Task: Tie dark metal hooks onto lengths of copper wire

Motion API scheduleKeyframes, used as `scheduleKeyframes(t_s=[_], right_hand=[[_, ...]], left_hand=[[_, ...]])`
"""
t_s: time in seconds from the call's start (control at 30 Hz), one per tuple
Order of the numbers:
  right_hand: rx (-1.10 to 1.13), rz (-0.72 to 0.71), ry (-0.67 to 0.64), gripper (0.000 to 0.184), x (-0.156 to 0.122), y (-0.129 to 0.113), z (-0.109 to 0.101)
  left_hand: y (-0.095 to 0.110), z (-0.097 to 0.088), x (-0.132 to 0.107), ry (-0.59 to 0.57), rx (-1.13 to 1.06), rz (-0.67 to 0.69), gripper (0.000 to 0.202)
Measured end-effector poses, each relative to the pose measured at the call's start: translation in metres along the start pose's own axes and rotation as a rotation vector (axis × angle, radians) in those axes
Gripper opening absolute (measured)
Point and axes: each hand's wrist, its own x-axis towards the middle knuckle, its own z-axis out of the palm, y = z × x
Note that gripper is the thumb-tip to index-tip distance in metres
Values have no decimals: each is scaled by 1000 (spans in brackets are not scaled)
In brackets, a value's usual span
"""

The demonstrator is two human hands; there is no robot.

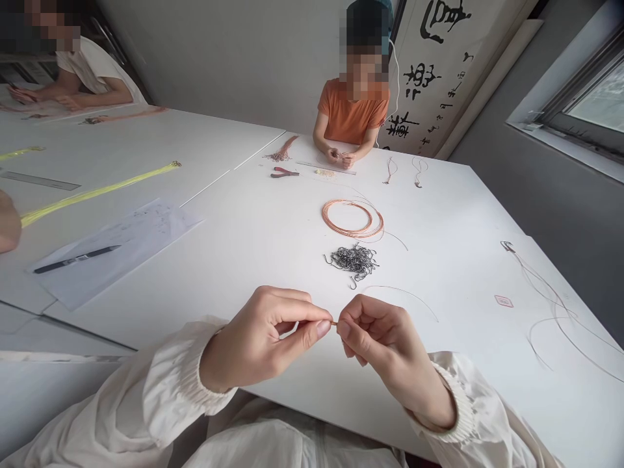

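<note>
My left hand [266, 335] pinches thumb and forefinger together near the table's front edge. My right hand [385, 341] is also closed in a pinch, its fingertips almost touching the left ones. A short bit of thin copper-coloured line [334, 323] shows between the two pinches; the rest is covered by fingers. Behind the right hand, a fine line [404, 290] curves over the table, and I cannot tell whether it joins the held piece. Just beyond both hands lies a heap of dark fish hooks [355, 260]. Past it rests a coil of copper-coloured line [324, 218].
Lines with hooks [550, 289] lie at right near a small red-edged tag [504, 301]. Paper [146, 247] with a pen [78, 259] is at left, beside a yellow bundle [107, 188]. Across sits a person in orange [353, 110], near red-handled pliers [284, 172].
</note>
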Motion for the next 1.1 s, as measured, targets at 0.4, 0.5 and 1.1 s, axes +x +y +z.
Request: scheduleKeyframes(t_s=[0.4,0.5,1.1], right_hand=[[6,-9,2,22,-1,1,1],[26,9,-10,23,-1,1,1],[68,17,-15,27,0,3,1]], left_hand=[[1,1,0,15,-49,-44,23],[1,1,0,5,-33,-23,22],[4,6,2,45,9,-8,26]])
